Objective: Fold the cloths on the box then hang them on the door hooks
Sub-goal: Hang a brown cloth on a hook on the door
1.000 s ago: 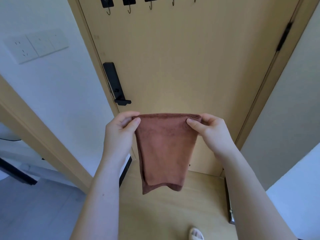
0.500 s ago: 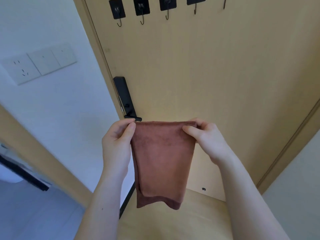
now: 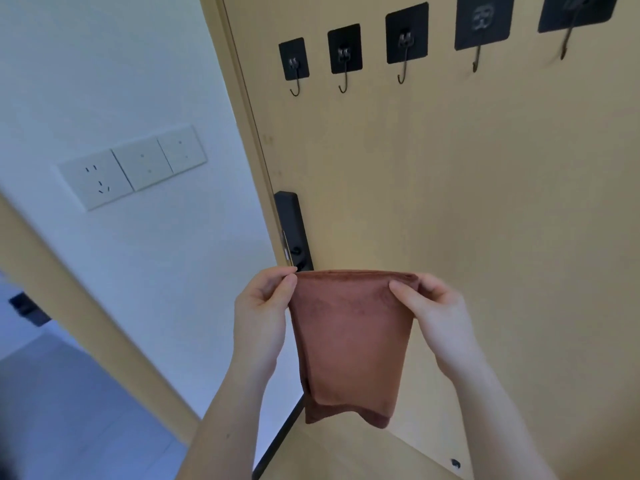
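Head view, centre to lower centre of the frame: a folded brown cloth (image 3: 349, 344) of soft, napped terry hangs in doubled layers, its top edge stretched flat and its sides tapering to a rounded, slightly uneven bottom hem. The left hand (image 3: 263, 317) pinches the cloth's upper left corner between thumb and forefinger; the right hand (image 3: 440, 313) grips the upper right corner, thumb lying across the front face and fingers curled behind. The cloth is held in the air in front of a smooth, pale wooden door (image 3: 485, 188), just below a matte black rectangular lock handle (image 3: 294, 230) at the door's left edge. Across the top of the frame runs a row of five thin metal J-shaped door hooks (image 3: 401, 69), each hanging from a glossy black square adhesive pad, all bare and well above the cloth. At the left, a white wall (image 3: 131, 271) carries a flat white socket-and-switch plate (image 3: 133, 166).
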`<state>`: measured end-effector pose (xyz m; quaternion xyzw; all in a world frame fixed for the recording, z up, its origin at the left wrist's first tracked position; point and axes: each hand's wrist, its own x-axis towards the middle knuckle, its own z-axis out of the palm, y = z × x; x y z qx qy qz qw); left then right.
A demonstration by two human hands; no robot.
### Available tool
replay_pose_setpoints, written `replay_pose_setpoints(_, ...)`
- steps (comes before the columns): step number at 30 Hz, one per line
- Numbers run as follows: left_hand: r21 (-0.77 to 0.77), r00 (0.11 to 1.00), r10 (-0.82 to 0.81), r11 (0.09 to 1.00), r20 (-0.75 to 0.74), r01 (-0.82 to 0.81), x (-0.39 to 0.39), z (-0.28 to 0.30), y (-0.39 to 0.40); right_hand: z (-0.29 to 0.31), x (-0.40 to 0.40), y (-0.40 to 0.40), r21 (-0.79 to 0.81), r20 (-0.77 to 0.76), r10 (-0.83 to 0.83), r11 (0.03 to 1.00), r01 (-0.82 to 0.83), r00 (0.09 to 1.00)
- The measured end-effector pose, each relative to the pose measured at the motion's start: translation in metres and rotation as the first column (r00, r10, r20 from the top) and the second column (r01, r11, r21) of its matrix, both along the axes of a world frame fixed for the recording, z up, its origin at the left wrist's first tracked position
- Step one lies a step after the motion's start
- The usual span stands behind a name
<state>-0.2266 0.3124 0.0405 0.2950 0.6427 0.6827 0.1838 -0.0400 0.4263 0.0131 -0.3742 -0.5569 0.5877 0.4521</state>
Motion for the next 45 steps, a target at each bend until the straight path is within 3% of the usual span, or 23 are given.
replay_pose_setpoints(5,-0.022,1.0,-0.021,1.0,0.012,0.021,-0.037,-0.003,0.032,0.001,-0.03,0.028,-0.001,0.014,0.013,1.0,-0.013,1.0)
replay_pose_setpoints(19,-0.005,0.953,-0.302,0.953,-0.006,0.302,-0.197,0.016,0.141,0.043,-0.164,0.107,0.025,-0.029,-0.074,0.997,0.074,0.997)
replay_pose_setpoints(30,0.01,0.89,-0.412,0.907,-0.194,0.421,-0.263,0.073,0.213,0.097,-0.226,0.145,0.173,-0.038,-0.159,0.971,0.163,0.987)
replay_pose_setpoints(35,-0.003,0.791,-0.463,0.864,-0.399,0.504,-0.256,0.123,0.236,0.142,-0.245,0.161,0.31,-0.132,-0.206,0.921,0.238,0.97)
replay_pose_setpoints(38,-0.097,0.644,-0.497,0.828,-0.582,0.552,-0.246,0.149,0.241,0.165,-0.254,0.166,0.405,-0.148,-0.162,0.89,0.209,0.976)
replay_pose_setpoints(41,-0.149,0.524,-0.547,0.771,-0.653,0.619,-0.234,0.164,0.242,0.18,-0.257,0.169,0.486,-0.131,-0.142,0.854,0.189,0.981)
replay_pose_setpoints(45,-0.094,0.533,-0.503,0.782,-0.68,0.617,-0.231,0.174,0.248,0.191,-0.253,0.172,0.532,-0.086,-0.101,0.836,0.131,0.991)
